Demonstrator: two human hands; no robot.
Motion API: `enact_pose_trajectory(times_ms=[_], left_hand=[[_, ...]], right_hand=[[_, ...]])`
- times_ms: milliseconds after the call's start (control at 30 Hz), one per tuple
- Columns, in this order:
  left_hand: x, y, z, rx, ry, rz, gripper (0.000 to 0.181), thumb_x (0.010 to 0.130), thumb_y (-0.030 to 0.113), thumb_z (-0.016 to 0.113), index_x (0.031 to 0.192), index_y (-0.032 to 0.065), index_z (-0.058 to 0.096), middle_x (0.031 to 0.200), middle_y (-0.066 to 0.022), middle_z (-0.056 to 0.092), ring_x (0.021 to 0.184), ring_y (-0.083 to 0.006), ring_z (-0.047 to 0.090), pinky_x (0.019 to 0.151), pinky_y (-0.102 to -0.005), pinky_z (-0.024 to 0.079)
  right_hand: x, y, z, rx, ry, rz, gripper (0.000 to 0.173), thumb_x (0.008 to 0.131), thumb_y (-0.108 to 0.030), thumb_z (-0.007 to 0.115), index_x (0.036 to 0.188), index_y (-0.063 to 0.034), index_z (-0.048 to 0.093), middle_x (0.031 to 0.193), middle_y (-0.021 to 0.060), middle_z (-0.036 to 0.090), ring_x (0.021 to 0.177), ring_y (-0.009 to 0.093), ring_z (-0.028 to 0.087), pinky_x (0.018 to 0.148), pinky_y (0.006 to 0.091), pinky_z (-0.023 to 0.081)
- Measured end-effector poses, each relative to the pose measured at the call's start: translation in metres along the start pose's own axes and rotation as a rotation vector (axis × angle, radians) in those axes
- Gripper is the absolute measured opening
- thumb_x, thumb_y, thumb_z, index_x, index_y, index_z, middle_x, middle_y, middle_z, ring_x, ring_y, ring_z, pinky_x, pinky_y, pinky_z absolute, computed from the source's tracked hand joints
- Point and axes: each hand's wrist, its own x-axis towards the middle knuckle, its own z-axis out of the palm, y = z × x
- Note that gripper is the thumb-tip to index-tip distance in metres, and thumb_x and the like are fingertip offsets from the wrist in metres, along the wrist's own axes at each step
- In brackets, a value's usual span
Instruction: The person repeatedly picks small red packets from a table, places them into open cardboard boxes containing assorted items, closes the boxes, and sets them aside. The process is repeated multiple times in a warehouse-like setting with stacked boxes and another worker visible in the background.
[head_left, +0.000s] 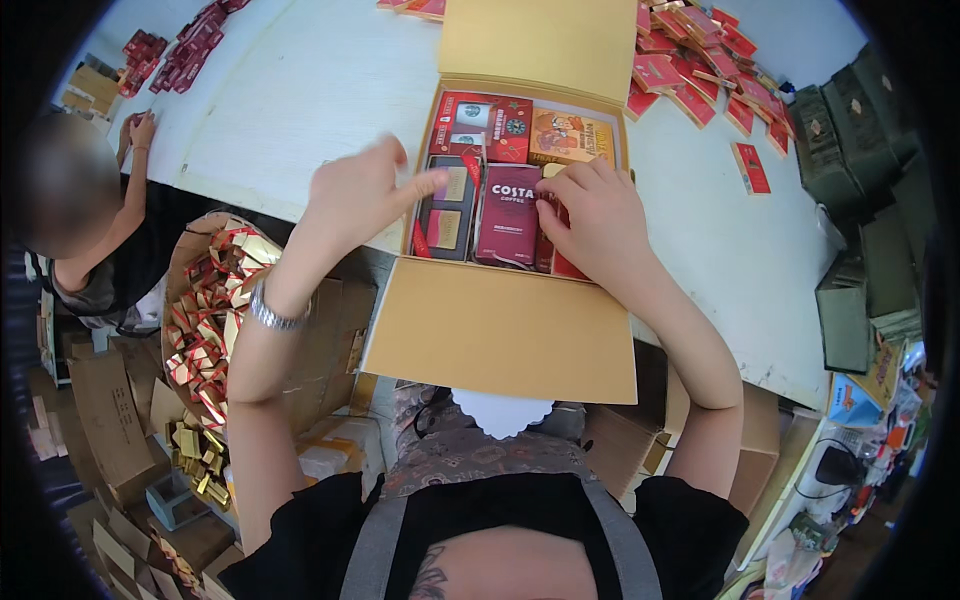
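An open gift box (499, 330) with gold-coloured flaps lies at the table's front edge. My left hand (360, 187) is over its left side, thumb and fingers apart, slightly blurred. Below the thumb sits a dark box (454, 206) with two small labelled packs and a red ribbon. A maroon Costa coffee pack (508, 217) stands in the middle. My right hand (600, 217) bends its fingers over the compartment to its right and hides most of what is there. Behind them lie a red box with cup pictures (484, 127) and an orange cartoon box (572, 137).
Flat red boxes (697, 67) are heaped at the back right of the white table (300, 97). Maroon packs (191, 52) are stacked back left. A person (97, 217) sits at left beside a carton of ribboned gold boxes (214, 322). Green boxes (847, 142) stand right.
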Motion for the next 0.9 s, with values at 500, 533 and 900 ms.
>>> enact_pose_trajectory(times_ms=[500, 533, 900], left_hand=[[-0.259, -0.094, 0.182, 0.169, -0.532, 0.149, 0.023, 0.083, 0.025, 0.059, 0.097, 0.0066, 0.064, 0.082, -0.0124, 0.067, 0.077, -0.0294, 0.065, 0.061, -0.0422, 0.051], [-0.249, -0.090, 0.186, 0.181, -0.497, 0.102, 0.023, 0.082, 0.023, 0.060, 0.097, 0.0063, 0.064, 0.083, -0.0121, 0.067, 0.077, -0.0290, 0.065, 0.061, -0.0422, 0.051], [-0.126, -0.017, 0.048, -0.461, 0.355, 0.306, 0.083, 0.068, 0.012, 0.082, 0.139, 0.0080, 0.038, 0.142, -0.0201, 0.035, 0.131, -0.0398, 0.037, 0.103, -0.0471, 0.039]], right_hand=[[0.089, -0.009, 0.011, 0.455, -0.387, 0.340, 0.023, 0.084, -0.018, 0.067, 0.104, -0.0067, 0.067, 0.092, 0.0071, 0.066, 0.086, 0.016, 0.062, 0.070, 0.0326, 0.049], [0.090, -0.011, -0.017, 0.638, -0.271, 0.571, 0.024, 0.086, -0.019, 0.065, 0.107, -0.0062, 0.066, 0.093, 0.0081, 0.067, 0.085, 0.013, 0.062, 0.067, 0.0326, 0.050], [-0.190, 0.002, -0.102, 0.228, -1.429, 0.484, 0.019, 0.081, -0.015, 0.064, 0.097, -0.0087, 0.072, 0.089, 0.0089, 0.071, 0.085, 0.026, 0.067, 0.071, 0.0363, 0.054]])
